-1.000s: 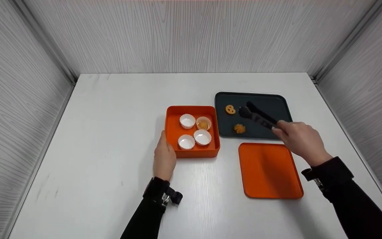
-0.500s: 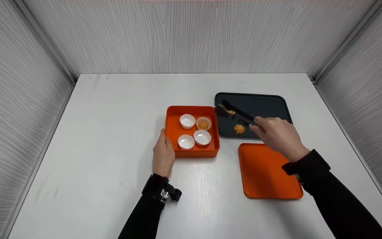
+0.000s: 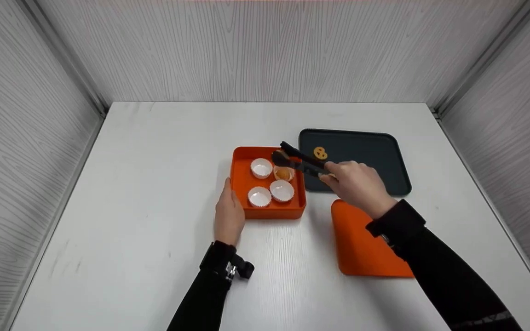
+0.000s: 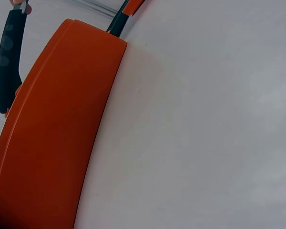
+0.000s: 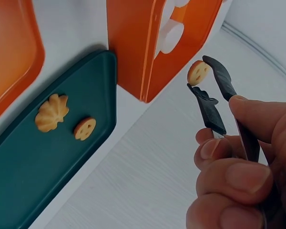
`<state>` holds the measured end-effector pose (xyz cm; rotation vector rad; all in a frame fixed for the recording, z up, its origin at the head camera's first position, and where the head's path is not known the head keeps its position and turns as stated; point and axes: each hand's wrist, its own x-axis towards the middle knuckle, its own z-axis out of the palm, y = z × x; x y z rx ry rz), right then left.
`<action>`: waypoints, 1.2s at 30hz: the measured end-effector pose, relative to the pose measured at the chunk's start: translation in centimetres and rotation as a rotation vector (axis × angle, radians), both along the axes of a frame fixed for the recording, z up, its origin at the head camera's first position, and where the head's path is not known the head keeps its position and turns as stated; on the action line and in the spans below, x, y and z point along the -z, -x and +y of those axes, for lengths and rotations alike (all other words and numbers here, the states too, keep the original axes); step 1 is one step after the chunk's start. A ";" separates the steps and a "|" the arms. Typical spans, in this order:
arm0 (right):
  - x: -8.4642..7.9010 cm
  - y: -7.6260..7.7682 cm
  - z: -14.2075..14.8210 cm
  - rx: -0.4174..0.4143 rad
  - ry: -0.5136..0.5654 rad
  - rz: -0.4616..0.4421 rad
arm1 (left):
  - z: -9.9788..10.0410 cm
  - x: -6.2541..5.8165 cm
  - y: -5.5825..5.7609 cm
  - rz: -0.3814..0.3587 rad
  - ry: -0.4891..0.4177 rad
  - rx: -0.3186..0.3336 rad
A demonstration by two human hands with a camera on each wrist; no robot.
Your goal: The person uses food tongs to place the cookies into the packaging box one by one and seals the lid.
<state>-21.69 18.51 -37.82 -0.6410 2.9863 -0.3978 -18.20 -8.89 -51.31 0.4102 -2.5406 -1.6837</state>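
Note:
My left hand (image 3: 229, 216) touches the left front corner of an orange box (image 3: 269, 213), fingers straight along its side. In the left wrist view the box wall (image 4: 62, 119) fills the left part. Several white paper cups (image 3: 260, 196) stand inside; the back right one holds a cookie (image 3: 284, 173). My right hand (image 3: 357, 184) grips black tongs (image 3: 307, 158) over the box's back right corner. The right wrist view shows a pretzel-shaped cookie (image 5: 199, 73) between the tong tips. Another pretzel-shaped cookie (image 5: 85, 129) and a ridged, shell-like cookie (image 5: 52, 113) lie on the dark green tray (image 5: 26, 181).
The dark tray (image 3: 375, 147) is right beside the box's right wall. In front of it lies a flat orange square tray (image 3: 357, 248), partly covered by my right forearm. White wood-grain panels (image 3: 265, 50) stand behind and on both sides of the white table (image 3: 154, 184).
My right hand and the tongs have moved left from the dark tray to over the orange box. My left hand and the box stay in place.

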 end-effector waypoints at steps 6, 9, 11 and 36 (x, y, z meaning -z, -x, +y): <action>0.6 0.5 -1.5 -0.025 -0.002 0.023 | 0.0 0.1 0.0 -0.002 0.004 0.001; 0.8 0.7 -2.0 -0.024 -0.009 0.006 | 0.1 0.0 0.0 -0.006 0.001 -0.001; 1.0 0.9 -2.3 -0.017 -0.008 -0.017 | 0.2 -0.1 -0.1 -0.011 -0.001 -0.002; 2.5 2.7 -4.2 -0.026 -0.086 -0.029 | 0.9 -0.1 -0.1 0.011 0.017 -0.001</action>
